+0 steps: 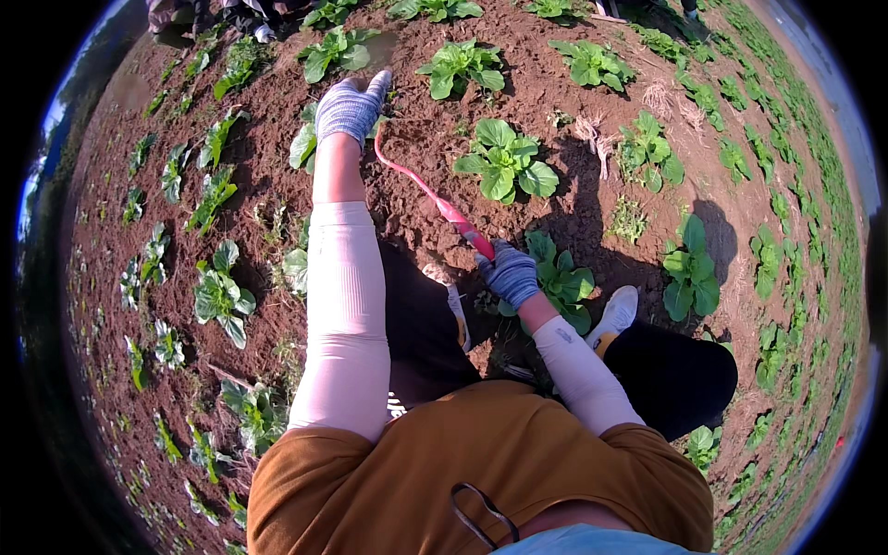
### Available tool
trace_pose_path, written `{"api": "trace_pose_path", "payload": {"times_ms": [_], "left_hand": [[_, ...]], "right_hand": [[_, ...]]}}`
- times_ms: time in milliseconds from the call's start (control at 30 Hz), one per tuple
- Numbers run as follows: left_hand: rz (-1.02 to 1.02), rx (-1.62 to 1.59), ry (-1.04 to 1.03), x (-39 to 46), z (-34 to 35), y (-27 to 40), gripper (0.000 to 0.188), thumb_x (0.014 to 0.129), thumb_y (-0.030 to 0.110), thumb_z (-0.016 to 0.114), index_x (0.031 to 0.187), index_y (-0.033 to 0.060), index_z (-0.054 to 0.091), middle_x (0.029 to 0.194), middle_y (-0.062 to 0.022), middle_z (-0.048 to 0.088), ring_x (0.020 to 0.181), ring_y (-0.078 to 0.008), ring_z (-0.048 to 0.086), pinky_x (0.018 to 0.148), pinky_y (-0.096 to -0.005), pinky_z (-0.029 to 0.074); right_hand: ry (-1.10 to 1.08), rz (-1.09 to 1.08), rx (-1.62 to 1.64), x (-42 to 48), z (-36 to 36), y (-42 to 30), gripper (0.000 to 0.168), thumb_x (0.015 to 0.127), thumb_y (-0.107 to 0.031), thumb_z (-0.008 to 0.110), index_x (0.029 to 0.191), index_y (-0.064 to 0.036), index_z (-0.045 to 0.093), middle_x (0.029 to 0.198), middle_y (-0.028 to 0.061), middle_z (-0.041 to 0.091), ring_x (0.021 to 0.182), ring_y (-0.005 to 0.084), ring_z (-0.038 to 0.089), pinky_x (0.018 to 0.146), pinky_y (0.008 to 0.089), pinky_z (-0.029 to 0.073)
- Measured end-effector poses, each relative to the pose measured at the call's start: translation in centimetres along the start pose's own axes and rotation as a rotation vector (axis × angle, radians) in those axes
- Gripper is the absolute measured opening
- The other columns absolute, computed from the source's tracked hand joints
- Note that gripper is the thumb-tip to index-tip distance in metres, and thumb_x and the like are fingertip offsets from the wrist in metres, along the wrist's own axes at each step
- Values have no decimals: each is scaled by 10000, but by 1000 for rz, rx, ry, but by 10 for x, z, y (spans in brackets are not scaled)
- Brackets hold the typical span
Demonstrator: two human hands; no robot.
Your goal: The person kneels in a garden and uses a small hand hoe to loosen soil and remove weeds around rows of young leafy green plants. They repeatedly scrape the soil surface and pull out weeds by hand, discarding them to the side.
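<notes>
My right hand (512, 274), in a grey-blue knitted glove, is closed around the red handle of a hand tool (463, 223). Its thin, bent pink-red shank runs up and left over brown soil, and its far end lies near my left glove; the shape of that end is unclear. My left hand (350, 107), in a matching glove, reaches far forward over the soil beside a leafy green plant (303, 144). Its fingertips point away from me, and whether they pinch anything is hidden. Another leafy plant (563, 281) grows right beside my right hand.
Rows of leafy green plants surround me, one (506, 161) ahead and another (220, 293) at the left. My shoe (617, 312) stands close to the plant by my right hand. Dry straw (596, 139) lies on the soil. Another person (260, 21) is at the top left.
</notes>
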State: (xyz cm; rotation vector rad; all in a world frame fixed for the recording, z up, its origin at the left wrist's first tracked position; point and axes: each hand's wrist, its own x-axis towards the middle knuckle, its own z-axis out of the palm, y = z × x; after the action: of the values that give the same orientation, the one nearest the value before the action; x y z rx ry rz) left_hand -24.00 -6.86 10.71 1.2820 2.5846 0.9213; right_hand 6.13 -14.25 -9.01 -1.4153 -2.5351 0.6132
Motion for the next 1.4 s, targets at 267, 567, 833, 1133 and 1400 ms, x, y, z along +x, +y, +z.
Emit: {"api": "trace_pose_path", "payload": {"times_ms": [267,567,833,1133,1400], "left_hand": [[-299,-396,-317,-35,-7,-18,453,730,574,648,798,132,579,480,29,414,353,-90,368,324,-245,291],[-221,-649,-488,-78,-6,0,152,810,136,626,943,69,658,629,22,599,388,-45,397,322,-188,307],[-157,-617,-546,-92,-2,-10,228,827,161,632,1028,52,628,752,-14,655,433,-52,478,343,-176,339],[190,-176,-417,-149,27,-9,446,795,350,671,1014,-35,625,858,-117,676,753,-168,625,712,-282,484],[325,130,-271,-180,25,18,410,819,393,605,962,10,634,876,-163,660,814,-279,638,742,-334,486]], "right_hand": [[30,-7,78,-27,-20,-18,360,799,-405,580,908,-64,544,704,140,609,686,317,611,652,431,476],[-212,112,320,-52,-14,0,493,780,-489,608,963,-34,558,850,181,626,797,338,616,717,404,475],[-233,280,534,-46,-10,17,565,801,-478,602,1092,6,577,988,173,637,910,265,613,809,342,463],[-177,471,2137,-1,-28,-36,375,835,-384,620,1019,-61,565,930,83,616,797,195,618,671,354,545],[-345,259,2383,13,-64,-69,357,892,-414,503,985,-80,588,950,106,643,860,272,632,731,464,547]]}}
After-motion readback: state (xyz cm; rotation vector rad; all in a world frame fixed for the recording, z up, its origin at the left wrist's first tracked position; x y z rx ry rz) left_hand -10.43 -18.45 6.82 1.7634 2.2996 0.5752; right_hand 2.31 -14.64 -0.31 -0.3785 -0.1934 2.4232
